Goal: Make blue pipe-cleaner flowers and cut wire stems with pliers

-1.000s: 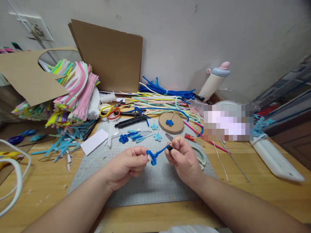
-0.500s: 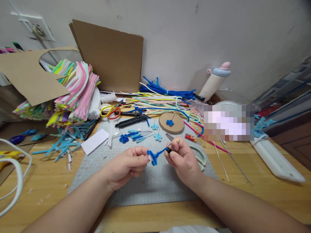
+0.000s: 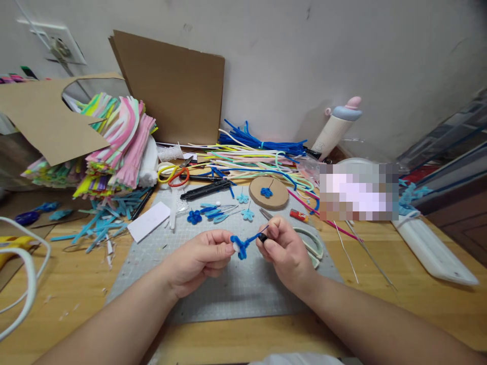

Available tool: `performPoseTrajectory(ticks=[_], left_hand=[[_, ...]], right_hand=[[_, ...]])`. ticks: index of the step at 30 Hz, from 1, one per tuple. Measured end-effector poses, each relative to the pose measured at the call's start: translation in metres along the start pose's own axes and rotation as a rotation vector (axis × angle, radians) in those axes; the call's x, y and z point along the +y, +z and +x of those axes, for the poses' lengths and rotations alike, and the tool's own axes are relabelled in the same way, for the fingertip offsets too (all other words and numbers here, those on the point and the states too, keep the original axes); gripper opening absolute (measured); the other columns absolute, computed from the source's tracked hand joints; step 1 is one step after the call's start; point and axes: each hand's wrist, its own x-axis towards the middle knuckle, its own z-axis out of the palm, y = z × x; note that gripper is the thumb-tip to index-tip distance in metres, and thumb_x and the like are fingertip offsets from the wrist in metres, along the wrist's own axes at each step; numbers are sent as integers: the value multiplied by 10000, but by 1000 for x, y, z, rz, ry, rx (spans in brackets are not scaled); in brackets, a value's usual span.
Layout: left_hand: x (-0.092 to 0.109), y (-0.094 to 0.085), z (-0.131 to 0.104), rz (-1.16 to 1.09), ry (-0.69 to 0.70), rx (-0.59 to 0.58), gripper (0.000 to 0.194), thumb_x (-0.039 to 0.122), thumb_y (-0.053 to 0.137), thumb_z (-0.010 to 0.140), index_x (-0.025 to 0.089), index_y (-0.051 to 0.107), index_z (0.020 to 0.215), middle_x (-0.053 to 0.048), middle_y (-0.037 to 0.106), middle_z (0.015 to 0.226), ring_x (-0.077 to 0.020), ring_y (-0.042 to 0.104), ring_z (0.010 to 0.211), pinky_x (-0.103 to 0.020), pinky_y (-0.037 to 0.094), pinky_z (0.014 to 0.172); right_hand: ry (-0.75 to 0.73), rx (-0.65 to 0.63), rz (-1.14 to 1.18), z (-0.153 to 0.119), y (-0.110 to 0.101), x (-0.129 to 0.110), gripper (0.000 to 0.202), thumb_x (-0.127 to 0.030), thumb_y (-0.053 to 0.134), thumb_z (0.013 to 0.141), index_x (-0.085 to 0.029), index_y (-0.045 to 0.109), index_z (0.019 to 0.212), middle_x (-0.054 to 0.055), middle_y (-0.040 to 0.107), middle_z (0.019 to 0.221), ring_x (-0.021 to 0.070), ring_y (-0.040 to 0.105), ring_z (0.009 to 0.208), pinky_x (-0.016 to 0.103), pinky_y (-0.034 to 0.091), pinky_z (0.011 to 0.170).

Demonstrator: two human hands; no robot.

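Between both hands, above the grey cutting mat point(image 3: 220, 304), is a blue pipe-cleaner flower point(image 3: 241, 248) with a white spot at its centre. My left hand point(image 3: 207, 256) pinches the flower's petals between thumb and fingertips. The flower's fuzzy blue stem slants up to the right, ending in thin dark wire. My right hand point(image 3: 287, 248) is closed at that wire end, with a small black piece point(image 3: 262, 237) at its fingertips whose kind I cannot make out. Behind the hands lie a dark blue flower point(image 3: 194, 217), light blue flowers point(image 3: 247, 215) and several wired blue petals point(image 3: 218, 213).
A round cardboard disc point(image 3: 279, 201) bears another blue flower. Green-handled scissors point(image 3: 314, 248) lie beside my right hand; yellow-and-orange scissors point(image 3: 178, 175) sit farther back. Pipe cleaners point(image 3: 262, 144) line the wall. A white card point(image 3: 149, 223) is on the left, metal wires point(image 3: 371, 256) on the right.
The fingertips of my right hand and the black piece have shifted very slightly left along the stem. The flower stays pinched in my left hand, almost unmoved.
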Motion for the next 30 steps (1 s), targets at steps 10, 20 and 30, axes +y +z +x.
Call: performPoseTrajectory(ticks=[10,20,30], left_hand=[[0,0,1,4,-1,-1,199,258,709,716,158,547,776,96,252,492,-43,108,443,-192,80,419],[0,-1,2,-7,10,-7,197,253,706,718,162,542,778,94,258,497,-45,116,445,-191,87,421],[1,1,1,-7,11,-8,195,256,708,717,161,551,785,95,256,496,-44,113,444,-192,85,423]], right_hand=[[1,5,2,1,1,0,228,-169,545,777,-230,327,750,-61,338,676,79,286,531,218,189,457],[32,-16,60,1,1,1,306,-308,635,770,-232,340,746,-68,351,651,76,270,503,213,172,436],[58,-35,19,0,-1,0,265,-328,605,797,-227,365,748,-62,346,640,88,272,521,228,183,458]])
